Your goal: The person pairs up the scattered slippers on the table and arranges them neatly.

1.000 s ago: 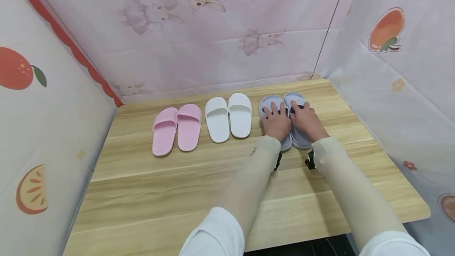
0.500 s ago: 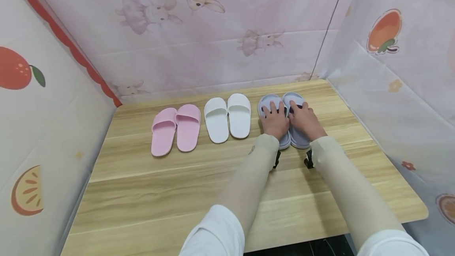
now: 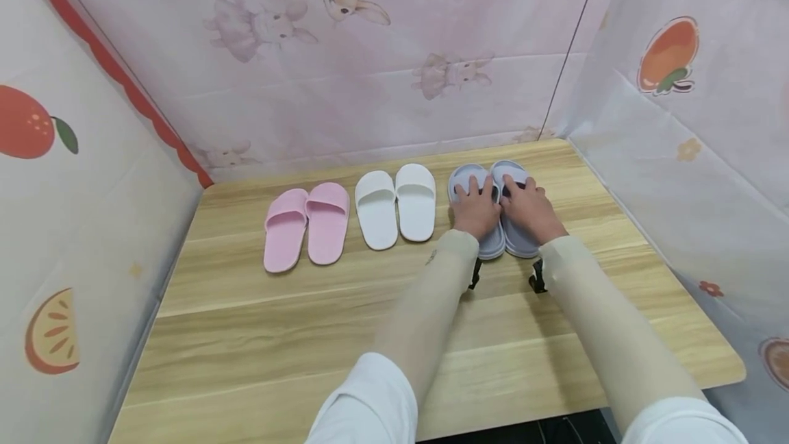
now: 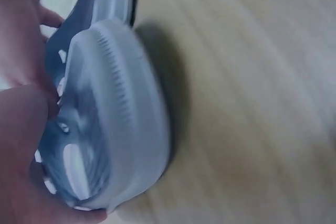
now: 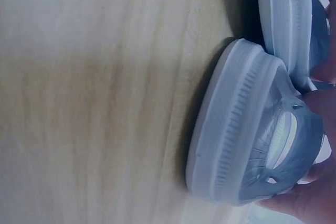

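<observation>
In the head view a pair of grey-blue slippers with cut-out straps stands side by side at the right of the table. My left hand (image 3: 477,214) grips the left grey slipper (image 3: 492,245) across its strap. My right hand (image 3: 531,212) holds the right grey slipper (image 3: 521,244) in the same way. The left wrist view shows thumb and fingers curled round the sides of the near slipper (image 4: 131,103), its heel towards the camera. Likewise, the right wrist view has fingers round its slipper (image 5: 226,135). My palms cover most of both straps.
A white pair of slippers (image 3: 377,214) lies just left of the grey pair, and a pink pair (image 3: 328,228) further left. All stand on a wooden table (image 3: 277,334). Printed cloth walls (image 3: 370,101) close off the back and both sides.
My left wrist and forearm have shifted slightly left, and the left grey slipper's heel with them. The right hand and the other slippers stay nearly where they were.
</observation>
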Demonstrator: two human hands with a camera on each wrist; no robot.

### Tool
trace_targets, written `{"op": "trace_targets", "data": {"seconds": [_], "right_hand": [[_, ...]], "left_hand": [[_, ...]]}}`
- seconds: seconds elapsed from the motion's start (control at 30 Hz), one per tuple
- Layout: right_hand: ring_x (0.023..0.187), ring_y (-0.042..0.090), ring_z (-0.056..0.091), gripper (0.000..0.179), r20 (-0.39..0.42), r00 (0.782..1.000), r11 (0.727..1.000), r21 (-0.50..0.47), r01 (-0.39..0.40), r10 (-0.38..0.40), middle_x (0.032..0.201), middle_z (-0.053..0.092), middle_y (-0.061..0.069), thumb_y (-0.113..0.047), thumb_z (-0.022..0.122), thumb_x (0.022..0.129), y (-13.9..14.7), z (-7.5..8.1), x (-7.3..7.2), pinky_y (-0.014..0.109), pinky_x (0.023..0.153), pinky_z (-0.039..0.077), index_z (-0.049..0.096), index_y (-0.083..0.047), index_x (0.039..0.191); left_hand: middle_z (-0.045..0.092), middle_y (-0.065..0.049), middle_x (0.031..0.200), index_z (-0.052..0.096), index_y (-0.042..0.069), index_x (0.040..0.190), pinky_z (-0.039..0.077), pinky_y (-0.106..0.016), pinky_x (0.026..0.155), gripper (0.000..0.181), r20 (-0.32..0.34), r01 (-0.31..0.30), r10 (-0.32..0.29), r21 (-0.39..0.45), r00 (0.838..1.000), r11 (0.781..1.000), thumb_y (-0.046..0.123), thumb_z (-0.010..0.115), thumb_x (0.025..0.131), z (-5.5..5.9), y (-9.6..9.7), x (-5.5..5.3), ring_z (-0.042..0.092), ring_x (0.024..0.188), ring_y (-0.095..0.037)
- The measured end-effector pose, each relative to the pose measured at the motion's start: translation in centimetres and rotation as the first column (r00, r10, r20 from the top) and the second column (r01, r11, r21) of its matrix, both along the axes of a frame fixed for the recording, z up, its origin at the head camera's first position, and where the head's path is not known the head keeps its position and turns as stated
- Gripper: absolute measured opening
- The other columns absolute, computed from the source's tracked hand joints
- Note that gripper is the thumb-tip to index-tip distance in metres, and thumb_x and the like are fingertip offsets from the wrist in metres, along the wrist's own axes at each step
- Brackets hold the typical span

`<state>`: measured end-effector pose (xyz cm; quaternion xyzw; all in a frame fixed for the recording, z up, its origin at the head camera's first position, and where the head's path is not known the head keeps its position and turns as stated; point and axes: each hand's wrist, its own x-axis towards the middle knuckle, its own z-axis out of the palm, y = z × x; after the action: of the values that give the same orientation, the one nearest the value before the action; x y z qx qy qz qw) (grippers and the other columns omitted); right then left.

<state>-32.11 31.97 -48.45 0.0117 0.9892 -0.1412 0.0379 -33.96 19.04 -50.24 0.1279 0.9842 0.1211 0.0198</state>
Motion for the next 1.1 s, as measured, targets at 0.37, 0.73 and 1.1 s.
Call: {"op": "trace_targets", "data": {"seconds": [0.37, 0.73, 1.1], "right_hand": [[0.148, 0.055, 0.007, 0.073, -0.132, 0.991, 0.998, -0.061, 0.003, -0.011, 0.156, 0.022, 0.038, -0.036, 0.045, 0.105, -0.1, -0.3, 0.1, 0.075, 0.113, -0.001, 0.015, 0.001, 0.159], [0.150, 0.053, 0.009, 0.066, -0.229, 0.950, 0.977, 0.069, -0.204, 0.215, 0.157, 0.026, 0.032, -0.040, 0.049, 0.105, -2.3, 1.7, 1.4, 0.075, 0.114, 0.002, 0.029, -0.007, 0.158], [0.151, 0.048, 0.014, 0.065, -0.297, 0.872, 0.921, 0.104, -0.374, 0.388, 0.161, 0.028, 0.025, -0.037, 0.056, 0.103, -4.6, 3.5, 5.3, 0.073, 0.116, 0.007, 0.033, -0.008, 0.157]], "left_hand": [[0.003, -0.001, 0.171, 0.003, 0.037, 0.162, 0.028, -0.056, 0.119, 0.068, 0.068, 0.105, -0.103, -0.032, 0.992, 0.994, 0.058, 0.032, 0.105, 2.0, -2.3, -1.2, 0.006, 0.157, -0.030], [-0.009, -0.006, 0.171, 0.001, 0.032, 0.163, 0.023, -0.058, 0.121, 0.073, -0.058, 0.156, -0.165, -0.136, 0.985, 0.978, 0.062, 0.031, 0.104, 4.4, -8.4, 0.0, 0.003, 0.157, -0.031], [-0.016, -0.005, 0.170, 0.004, 0.030, 0.164, 0.020, -0.060, 0.121, 0.077, -0.078, 0.246, -0.254, -0.104, 0.964, 0.964, 0.070, 0.024, 0.100, 4.0, -13.5, 3.9, 0.001, 0.157, -0.030]]}}
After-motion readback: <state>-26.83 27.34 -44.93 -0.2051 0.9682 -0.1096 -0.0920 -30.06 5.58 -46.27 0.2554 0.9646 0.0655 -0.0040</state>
